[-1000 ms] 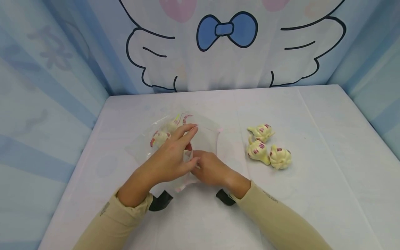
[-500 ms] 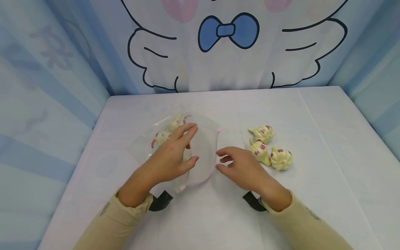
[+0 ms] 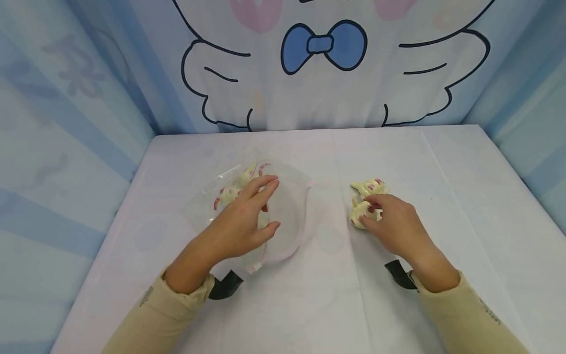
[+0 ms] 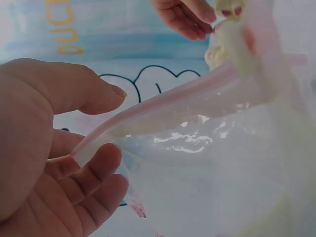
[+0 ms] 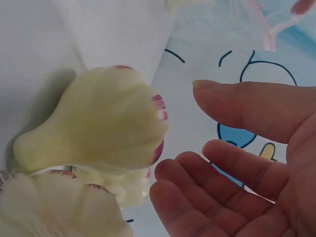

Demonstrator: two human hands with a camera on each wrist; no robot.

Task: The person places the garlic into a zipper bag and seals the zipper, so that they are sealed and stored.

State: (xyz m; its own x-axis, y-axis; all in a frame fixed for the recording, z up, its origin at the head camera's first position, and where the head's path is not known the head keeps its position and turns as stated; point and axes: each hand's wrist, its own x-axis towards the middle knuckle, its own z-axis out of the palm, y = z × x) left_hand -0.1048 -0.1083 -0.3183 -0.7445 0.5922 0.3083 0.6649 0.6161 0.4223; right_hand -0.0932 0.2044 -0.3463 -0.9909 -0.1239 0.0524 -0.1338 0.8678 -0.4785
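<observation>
"Judging by where things lie, which is nearer the middle bulb [image 5: 113, 123] of garlic, your left or your right?"

"My right hand [image 3: 400, 226], plainly. The bulb sits on the desk [image 3: 292, 305] just ahead of those fingertips, well apart from my left hand [image 3: 240, 223]."

"Do you have hold of it?"

"No. My right thumb and fingers stand apart with nothing between them. Whether a fingertip brushes the bulb, I can't tell."

"How does its long axis run?"

"The fat, purple-streaked end is toward my fingertips; the neck tapers away from them, low against the desk. So I'd judge the round end the natural place to pinch, thumb one side, fingers the other."

"Anything crowding it?"

"Two more: the far bulb [image 3: 369, 187] just behind, and the third bulb [image 5: 59, 210] beside its neck, mostly hidden by my hand from above. A wide pinch could nudge either."

"And your left?"

"It's at the clear bag [image 3: 287, 221], fingers loose, the pink rim [image 4: 187, 89] passing among them, thumb clear. More bulbs [image 3: 227, 194] show through the film. The bag's mouth faces right, so from the middle bulb it lies straight off to my left."
</observation>
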